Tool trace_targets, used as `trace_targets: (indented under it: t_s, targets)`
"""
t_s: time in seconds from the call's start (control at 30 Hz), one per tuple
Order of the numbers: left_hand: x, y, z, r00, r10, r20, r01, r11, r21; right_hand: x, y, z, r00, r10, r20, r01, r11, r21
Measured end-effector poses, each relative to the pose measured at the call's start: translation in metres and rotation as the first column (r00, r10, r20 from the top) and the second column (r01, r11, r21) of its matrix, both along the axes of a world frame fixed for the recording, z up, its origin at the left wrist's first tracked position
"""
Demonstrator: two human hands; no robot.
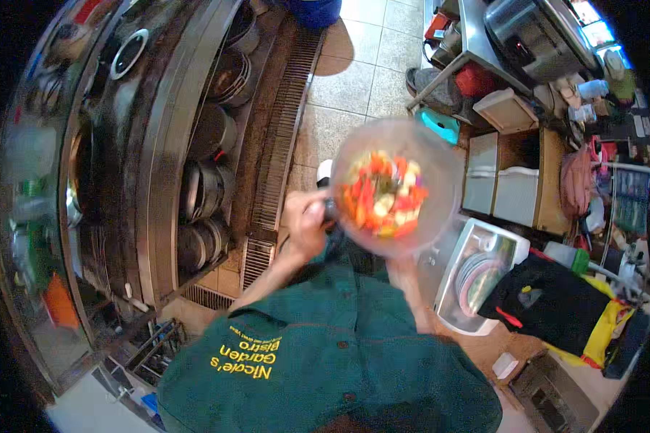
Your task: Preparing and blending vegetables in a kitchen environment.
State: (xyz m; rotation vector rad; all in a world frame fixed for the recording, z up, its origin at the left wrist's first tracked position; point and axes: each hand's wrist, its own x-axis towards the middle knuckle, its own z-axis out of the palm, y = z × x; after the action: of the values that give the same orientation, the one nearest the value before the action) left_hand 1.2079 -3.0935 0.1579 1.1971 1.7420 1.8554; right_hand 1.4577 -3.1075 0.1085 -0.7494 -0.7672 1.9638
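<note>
A round, shallow pan [444, 200], blurred and pale grey at its rim, is held in front of my body above the tiled floor. It holds chopped red, orange and pale yellow pieces, apparently vegetables [379, 197], with a darker greenish clump near the middle. At the pan's left side my left hand [309, 216] is closed around its short dark handle. My right forearm [409, 289] reaches up to the pan's lower edge; the right hand itself is hidden by the pan, so its grip cannot be seen.
On the left, a metal cooking range [165, 135] has pots [211, 132] on a lower shelf, beside a floor drain grate [281, 124]. To the right are a steel table [468, 32], pale bins [517, 187], a white tray with stacked plates [466, 319] and a black cloth item [547, 295].
</note>
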Motion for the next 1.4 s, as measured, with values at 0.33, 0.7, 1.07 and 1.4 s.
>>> trace_targets:
  t_s: [0.33,0.7,1.07,1.4]
  targets:
    - [-0.113,0.257,0.042,0.926,-0.098,0.364,0.173,0.968,-0.180,-0.163,0.307,-0.036,0.948,-0.061,-0.314,-0.066,0.923,-0.379]
    - [-0.222,0.545,0.025,0.608,0.077,0.790,0.133,0.971,-0.198,-0.259,0.593,-0.006,0.996,-0.079,-0.043,0.033,0.766,-0.642]
    - [-0.319,0.774,0.066,0.603,-0.065,0.795,0.043,0.998,0.048,-0.356,0.854,0.073,0.997,0.028,-0.072,-0.057,0.891,-0.450]
    - [-0.430,1.002,0.089,0.740,-0.172,0.650,0.138,0.985,0.104,-0.481,1.070,0.052,0.980,-0.061,-0.188,-0.037,0.879,-0.475]
